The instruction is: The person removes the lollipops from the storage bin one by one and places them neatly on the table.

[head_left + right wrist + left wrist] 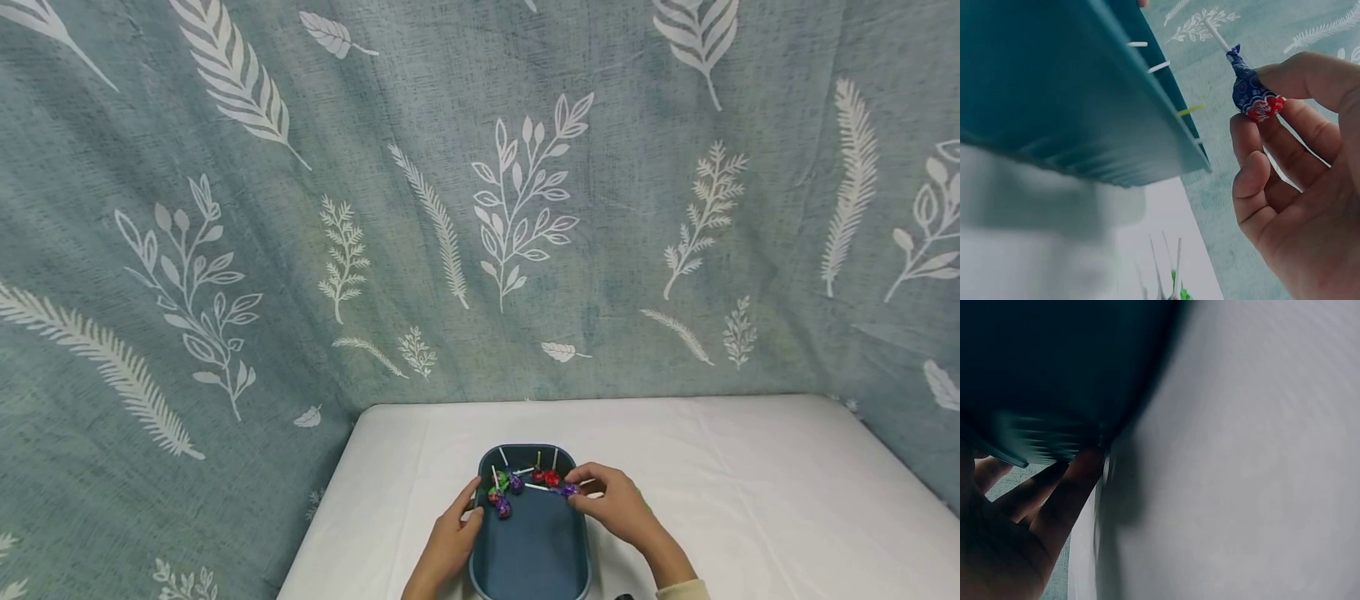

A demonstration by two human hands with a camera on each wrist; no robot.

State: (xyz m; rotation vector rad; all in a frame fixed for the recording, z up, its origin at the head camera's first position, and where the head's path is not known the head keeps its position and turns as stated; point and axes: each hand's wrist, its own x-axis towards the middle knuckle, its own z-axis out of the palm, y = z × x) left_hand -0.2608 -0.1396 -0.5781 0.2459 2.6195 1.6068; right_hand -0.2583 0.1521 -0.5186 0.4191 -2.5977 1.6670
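Note:
My right hand [611, 504] pinches a lollipop [1250, 94] in a blue-purple and red wrapper between thumb and fingertips. Its white stick points left over the dark teal bin [532, 554], near the bin's right rim. Inside, at the far end, lie several wrapped lollipops [504, 507] in purple, red and green, some with sticks pointing up. Against the bin's left side rests my left hand [452, 537], its thumb near the rim. In the left wrist view its fingers [1063, 503] lie fairly straight along the outer wall, down to the lower edge.
A white cloth covers the table [712, 467]. Just right of the bin, partly out of frame, are a green wrapper [1182, 290] and several upright sticks. A small dark object [624, 597] shows at the bottom edge. Leaf-patterned green fabric [600, 250] hangs behind the table.

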